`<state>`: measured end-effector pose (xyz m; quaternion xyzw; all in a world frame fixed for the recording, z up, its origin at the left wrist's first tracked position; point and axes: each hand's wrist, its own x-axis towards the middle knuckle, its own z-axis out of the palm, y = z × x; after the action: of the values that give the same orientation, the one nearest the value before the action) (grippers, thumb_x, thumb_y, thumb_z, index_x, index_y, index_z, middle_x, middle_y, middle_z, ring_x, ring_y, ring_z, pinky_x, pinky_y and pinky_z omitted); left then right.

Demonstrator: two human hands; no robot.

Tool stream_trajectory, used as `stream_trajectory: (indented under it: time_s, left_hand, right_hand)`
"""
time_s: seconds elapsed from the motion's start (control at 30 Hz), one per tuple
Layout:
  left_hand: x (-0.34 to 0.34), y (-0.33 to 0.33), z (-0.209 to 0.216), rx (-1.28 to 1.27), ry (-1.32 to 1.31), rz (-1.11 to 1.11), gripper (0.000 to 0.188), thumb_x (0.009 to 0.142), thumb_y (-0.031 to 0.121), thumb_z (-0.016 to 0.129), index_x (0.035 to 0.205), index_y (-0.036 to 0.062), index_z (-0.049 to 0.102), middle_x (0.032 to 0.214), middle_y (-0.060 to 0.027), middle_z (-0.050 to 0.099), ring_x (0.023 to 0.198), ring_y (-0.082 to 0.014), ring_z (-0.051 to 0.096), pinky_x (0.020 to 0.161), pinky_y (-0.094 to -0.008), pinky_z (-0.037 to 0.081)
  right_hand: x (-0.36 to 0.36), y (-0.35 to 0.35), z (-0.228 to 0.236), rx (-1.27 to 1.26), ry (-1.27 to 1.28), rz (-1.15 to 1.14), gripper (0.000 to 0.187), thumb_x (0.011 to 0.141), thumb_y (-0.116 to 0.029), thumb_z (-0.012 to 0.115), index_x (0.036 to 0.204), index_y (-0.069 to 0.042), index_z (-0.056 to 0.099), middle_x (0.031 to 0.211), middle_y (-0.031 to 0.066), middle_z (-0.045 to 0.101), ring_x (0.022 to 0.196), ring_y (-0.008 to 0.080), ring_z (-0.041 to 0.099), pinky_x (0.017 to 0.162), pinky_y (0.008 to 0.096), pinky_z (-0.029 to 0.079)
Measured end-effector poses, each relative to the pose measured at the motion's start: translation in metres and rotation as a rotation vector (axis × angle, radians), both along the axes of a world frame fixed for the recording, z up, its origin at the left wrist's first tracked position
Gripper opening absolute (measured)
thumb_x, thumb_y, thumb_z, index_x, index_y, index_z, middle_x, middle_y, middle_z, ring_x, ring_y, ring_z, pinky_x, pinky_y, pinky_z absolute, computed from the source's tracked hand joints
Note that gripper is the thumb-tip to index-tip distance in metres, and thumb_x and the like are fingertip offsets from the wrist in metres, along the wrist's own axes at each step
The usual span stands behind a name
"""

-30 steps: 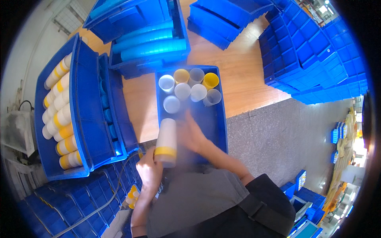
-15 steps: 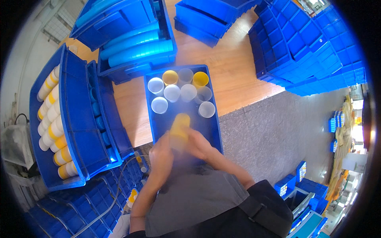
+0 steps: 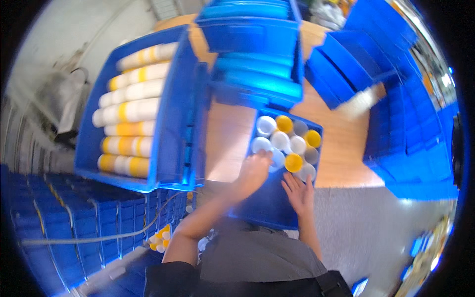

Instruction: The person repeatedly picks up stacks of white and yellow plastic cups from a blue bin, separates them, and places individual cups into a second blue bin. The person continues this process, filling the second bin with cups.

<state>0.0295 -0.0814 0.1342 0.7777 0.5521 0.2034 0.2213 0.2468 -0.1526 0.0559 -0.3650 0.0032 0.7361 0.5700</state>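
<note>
Several round cups, white, translucent and yellow, stand mouth up in the far part of a blue bin point(image 3: 264, 208). At the near left of the group, my left hand point(image 3: 256, 171) has its fingers curled at the rim of a bluish-white cup point(image 3: 276, 160), gripping it. A yellow cup point(image 3: 293, 163) stands just right of that one. My right hand point(image 3: 300, 193) holds nothing; its fingers are spread, the tips close to a translucent cup point(image 3: 307, 172) at the near right of the group.
A blue crate point(image 3: 166, 168) of stacked white and yellow cups stands at left. Behind the bin is another blue crate point(image 3: 237, 94) with blue cup stacks. Empty-looking blue crates point(image 3: 341, 64) stand at the far right on the wooden table point(image 3: 227, 128), a blurred pale object point(image 3: 360, 103) near them.
My view has swung left, so the bin appears farther right. The yellow and pale cups held between both hands now stand among the others, and my right hand has come away, fingers spread.
</note>
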Motion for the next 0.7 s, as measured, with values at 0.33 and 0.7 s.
stream_trajectory:
  time_s: [0.33,0.7]
  left_hand:
    - [-0.264,0.033,0.198,0.352,0.442,0.125,0.045,0.075,-0.004,0.072,0.118,0.0035,0.063,0.105,-0.0156,0.067,0.099,-0.0315,0.065,0.09,-0.0388,0.052]
    - [-0.369,0.07,0.129,0.243,0.597,-0.208,0.081,0.068,0.002,0.079,0.141,0.0043,0.045,0.131,-0.0216,0.053,0.124,-0.0421,0.05,0.109,-0.0454,0.04]
  right_hand:
    - [-0.046,-0.026,0.01,-0.049,-0.131,0.24,0.066,0.104,-0.034,0.051,0.149,0.009,0.026,0.147,0.0249,0.043,0.133,0.0358,0.048,0.11,0.0482,0.043]
    - [-0.096,0.002,-0.004,-0.003,-0.416,0.184,0.065,0.102,-0.028,0.058,0.15,0.005,0.029,0.156,0.018,0.033,0.14,0.0334,0.042,0.111,0.0454,0.042]
